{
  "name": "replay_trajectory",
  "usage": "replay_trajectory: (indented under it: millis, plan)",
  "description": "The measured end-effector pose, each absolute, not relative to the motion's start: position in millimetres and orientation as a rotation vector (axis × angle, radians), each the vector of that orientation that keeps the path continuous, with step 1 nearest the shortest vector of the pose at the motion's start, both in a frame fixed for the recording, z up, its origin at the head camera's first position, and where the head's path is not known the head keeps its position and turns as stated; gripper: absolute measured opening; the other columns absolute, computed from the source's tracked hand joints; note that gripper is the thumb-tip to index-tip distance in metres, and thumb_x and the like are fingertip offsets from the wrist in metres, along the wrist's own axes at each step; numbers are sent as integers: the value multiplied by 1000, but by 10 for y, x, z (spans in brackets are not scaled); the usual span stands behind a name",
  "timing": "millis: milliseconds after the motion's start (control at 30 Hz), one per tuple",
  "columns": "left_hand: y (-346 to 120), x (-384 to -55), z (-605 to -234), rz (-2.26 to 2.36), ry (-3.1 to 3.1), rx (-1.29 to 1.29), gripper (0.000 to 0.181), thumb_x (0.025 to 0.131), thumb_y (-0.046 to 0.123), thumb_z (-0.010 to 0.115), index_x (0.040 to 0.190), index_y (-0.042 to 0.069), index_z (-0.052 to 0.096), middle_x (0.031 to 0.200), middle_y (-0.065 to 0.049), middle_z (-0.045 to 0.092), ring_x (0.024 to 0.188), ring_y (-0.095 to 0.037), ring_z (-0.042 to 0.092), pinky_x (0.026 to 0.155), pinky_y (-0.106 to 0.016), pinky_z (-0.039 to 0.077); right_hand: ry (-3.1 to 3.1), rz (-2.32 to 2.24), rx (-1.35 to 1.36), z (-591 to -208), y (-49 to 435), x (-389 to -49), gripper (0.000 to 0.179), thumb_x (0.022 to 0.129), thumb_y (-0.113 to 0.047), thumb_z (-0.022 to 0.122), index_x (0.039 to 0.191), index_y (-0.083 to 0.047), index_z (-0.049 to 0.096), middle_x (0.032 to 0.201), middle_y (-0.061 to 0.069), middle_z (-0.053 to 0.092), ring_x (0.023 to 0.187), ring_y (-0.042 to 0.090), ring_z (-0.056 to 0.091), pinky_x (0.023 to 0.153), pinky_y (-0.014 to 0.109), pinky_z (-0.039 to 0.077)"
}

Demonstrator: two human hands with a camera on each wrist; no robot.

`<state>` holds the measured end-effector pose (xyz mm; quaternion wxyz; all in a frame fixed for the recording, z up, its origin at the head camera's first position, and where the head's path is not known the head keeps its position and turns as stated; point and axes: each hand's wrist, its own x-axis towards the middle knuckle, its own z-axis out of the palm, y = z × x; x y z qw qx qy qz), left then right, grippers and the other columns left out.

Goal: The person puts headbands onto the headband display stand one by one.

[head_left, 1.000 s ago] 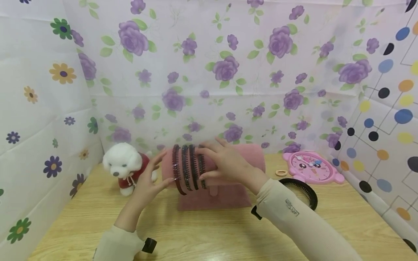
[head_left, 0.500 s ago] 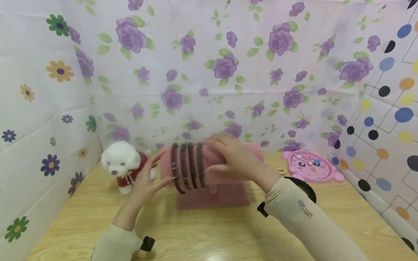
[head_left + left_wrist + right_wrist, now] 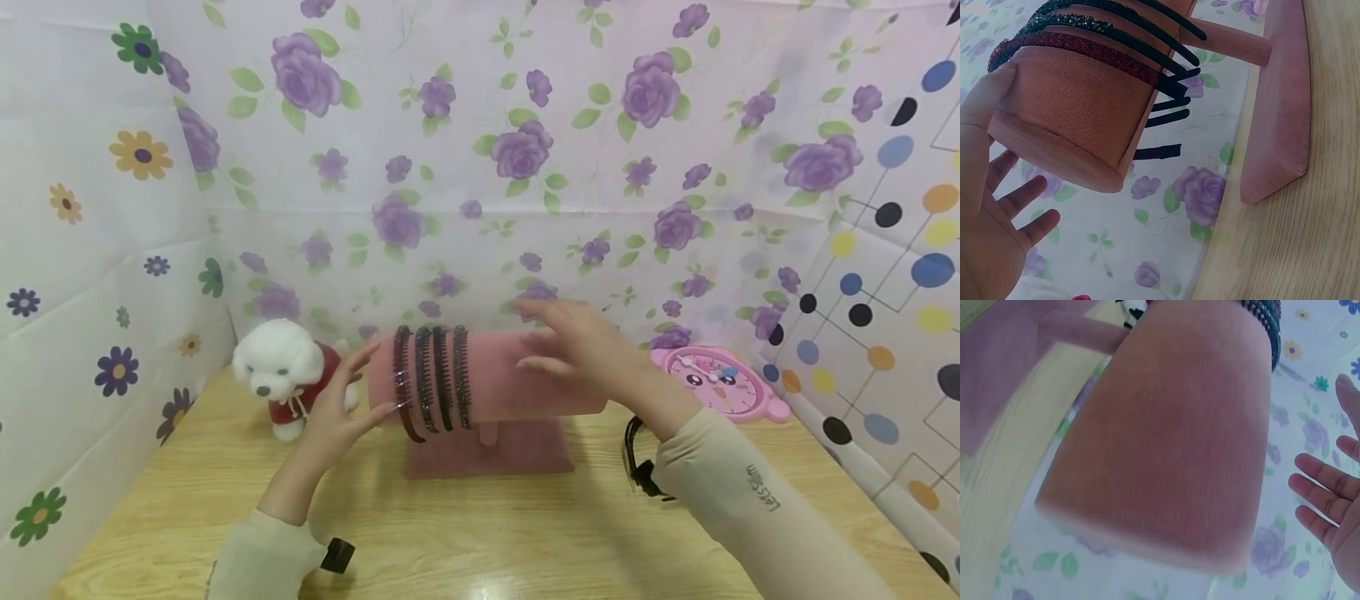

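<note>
A pink plush headband stand (image 3: pixel 510 375) carries several toothed headbands side by side on the left half of its roll. Outermost is a dark red glittery headband (image 3: pixel 402 383); a black headband (image 3: pixel 442 375) is among the others. At the roll's left end is my left hand (image 3: pixel 333 421), fingers spread. Its thumb (image 3: pixel 994 94) touches the roll close to the red band, while the other fingers extend past the end. My right hand (image 3: pixel 588 350) is over the roll's bare right end with fingers extended, holding nothing; the right wrist view shows them apart from the roll.
Behind my left hand sits a white plush dog (image 3: pixel 277 358) in red clothing. A pink animal-shaped clock (image 3: pixel 720 383) lies at the back right of the wooden table (image 3: pixel 480 533). Patterned cloth walls (image 3: pixel 480 167) stand at the back and both sides.
My right hand has moved right along the roll, away from the headbands, and the rightmost band is now uncovered. My left hand stays at the left end. The right arm now covers the loose black headband.
</note>
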<state>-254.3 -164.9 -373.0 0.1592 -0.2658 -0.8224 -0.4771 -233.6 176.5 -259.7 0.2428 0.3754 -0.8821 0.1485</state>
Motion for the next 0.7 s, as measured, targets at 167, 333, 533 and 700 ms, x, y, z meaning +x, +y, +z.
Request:
replay_trajectory:
  millis: [167,333,533,700]
  plan:
    - [-1655,-2551,-3739,-1374,-2364,-752,78,86,13,71,150,27,29,159,-5,26,134,-43,36,91,-76,39,-2472,435,963,-2548,1938,-2276,61,85,-31,73,138,-13,49,136,6,58,124,29,55,107,47,43]
    - [-1666,-2555,-3750,-1373,-2358,-767,79,85,13,72,151,25,29,160,-4,25,135,-43,35,91,-76,39,-2524,439,856,-2535,2093,-2227,64,86,-31,71,143,-16,44,126,8,63,113,30,59,95,47,49]
    - [-1674,-2561,-3748,-1350,-2348,-769,78,86,13,71,151,24,29,159,-7,27,135,-43,36,92,-76,39,-2482,469,796,-2636,2271,-2255,66,85,-26,73,143,-15,44,119,10,66,110,31,60,87,47,51]
    - [-1668,-2568,-3754,-1330,-2343,-784,78,86,13,72,151,21,29,158,-9,29,136,-42,35,101,-71,35,-2506,484,703,-2727,2438,-2250,63,87,-24,72,143,-16,43,118,11,66,109,32,61,80,45,51]
